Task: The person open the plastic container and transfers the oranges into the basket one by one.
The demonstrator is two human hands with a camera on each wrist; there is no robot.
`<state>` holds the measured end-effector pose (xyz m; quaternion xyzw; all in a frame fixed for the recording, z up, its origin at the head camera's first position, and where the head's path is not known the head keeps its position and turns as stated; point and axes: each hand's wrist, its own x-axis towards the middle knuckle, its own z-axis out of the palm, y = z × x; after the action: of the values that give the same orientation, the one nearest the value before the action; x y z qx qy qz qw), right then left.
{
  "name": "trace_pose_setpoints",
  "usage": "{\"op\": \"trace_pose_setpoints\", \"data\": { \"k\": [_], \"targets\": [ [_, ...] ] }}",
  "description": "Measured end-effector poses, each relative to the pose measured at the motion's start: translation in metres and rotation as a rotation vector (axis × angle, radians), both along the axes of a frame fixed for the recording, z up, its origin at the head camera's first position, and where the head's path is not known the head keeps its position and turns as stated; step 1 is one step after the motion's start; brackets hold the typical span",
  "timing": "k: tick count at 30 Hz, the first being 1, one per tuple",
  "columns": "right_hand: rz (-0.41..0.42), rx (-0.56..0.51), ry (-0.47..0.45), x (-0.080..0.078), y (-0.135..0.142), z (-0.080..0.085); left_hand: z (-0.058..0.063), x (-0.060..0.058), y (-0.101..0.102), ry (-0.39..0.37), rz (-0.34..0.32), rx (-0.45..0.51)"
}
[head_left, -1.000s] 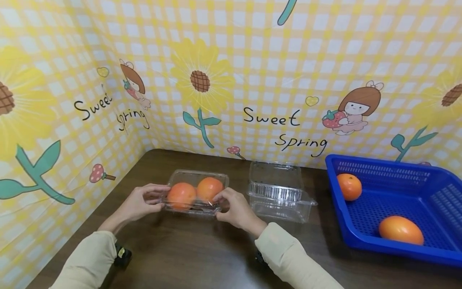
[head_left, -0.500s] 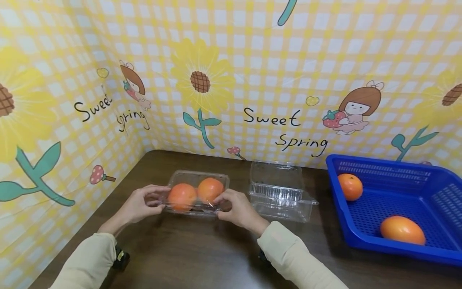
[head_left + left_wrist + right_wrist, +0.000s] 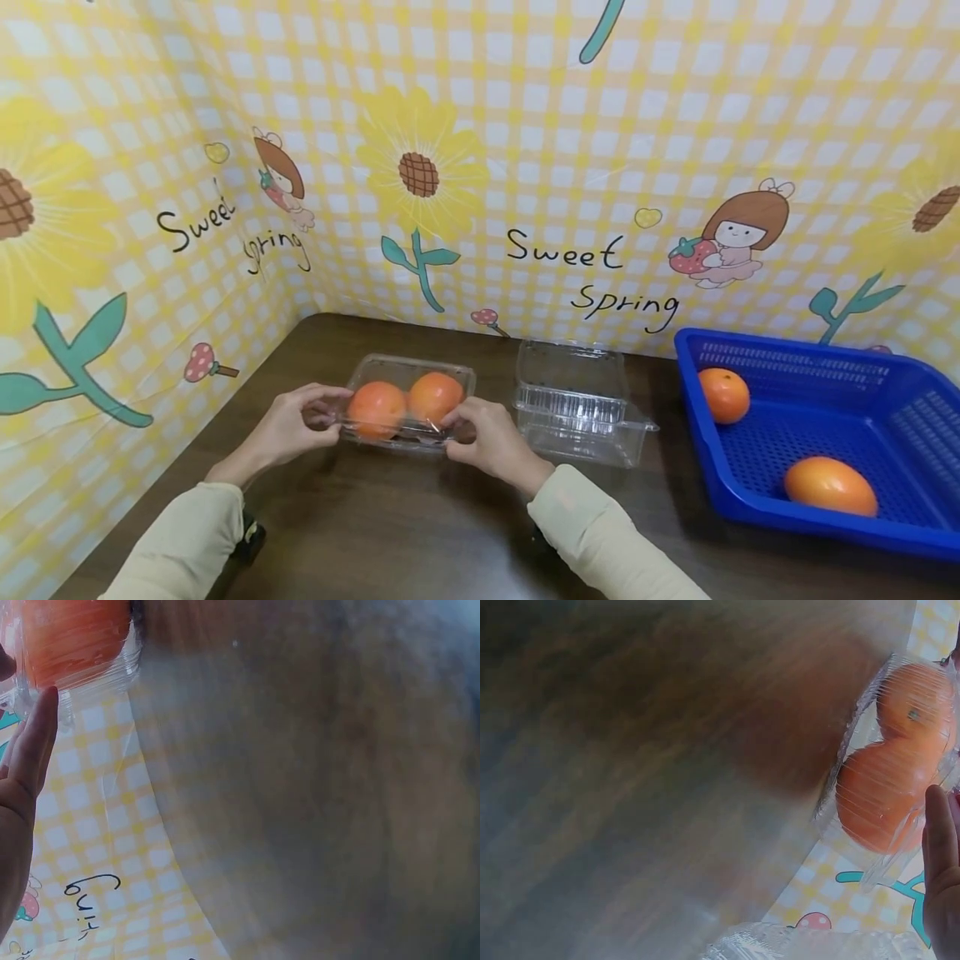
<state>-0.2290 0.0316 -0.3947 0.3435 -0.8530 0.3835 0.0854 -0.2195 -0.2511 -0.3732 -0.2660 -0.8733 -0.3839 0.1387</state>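
Observation:
A clear plastic clamshell box (image 3: 408,364) lies on the table with two oranges inside, a left one (image 3: 377,412) and a right one (image 3: 435,398). My left hand (image 3: 288,427) holds the left end of the box between thumb and fingers. At the front right corner, my right hand (image 3: 489,437) pinches the rim. The left wrist view catches one orange (image 3: 79,637) through the plastic and part of the left hand (image 3: 22,772). Both oranges, the nearer (image 3: 877,799) among them, show through the ribbed plastic in the right wrist view, beside the right hand (image 3: 941,862).
Right of the hands stand empty clear plastic boxes (image 3: 577,404), apparently stacked. A blue basket (image 3: 712,467) at the far right holds two more oranges, one at its left wall (image 3: 724,396) and one near the front (image 3: 831,486). Patterned cloth (image 3: 525,167) walls the table's back and left.
Both hands keep their places at the box's ends, and the oranges lie as before. Only the head view has shifted slightly.

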Motion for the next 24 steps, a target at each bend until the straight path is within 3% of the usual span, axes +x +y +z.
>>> {"op": "trace_pose_setpoints", "data": {
  "k": [4, 8, 14, 16, 24],
  "targets": [
    [-0.009, -0.009, 0.032, -0.001, 0.000, 0.000, -0.010, -0.007, -0.005, 0.022, -0.002, -0.003],
    [-0.010, 0.017, 0.076, -0.001, 0.000, 0.001, -0.023, -0.016, -0.013, 0.102, -0.011, -0.053],
    [-0.014, 0.037, 0.150, 0.001, -0.002, -0.001, -0.028, -0.017, -0.017, 0.192, -0.028, -0.065],
    [-0.015, 0.033, 0.161, 0.001, -0.002, -0.002, -0.028, -0.015, -0.018, 0.176, -0.024, -0.052],
    [0.005, -0.073, 0.127, 0.004, 0.001, -0.007, -0.026, -0.006, -0.022, -0.063, -0.009, 0.086]
  ]
}}
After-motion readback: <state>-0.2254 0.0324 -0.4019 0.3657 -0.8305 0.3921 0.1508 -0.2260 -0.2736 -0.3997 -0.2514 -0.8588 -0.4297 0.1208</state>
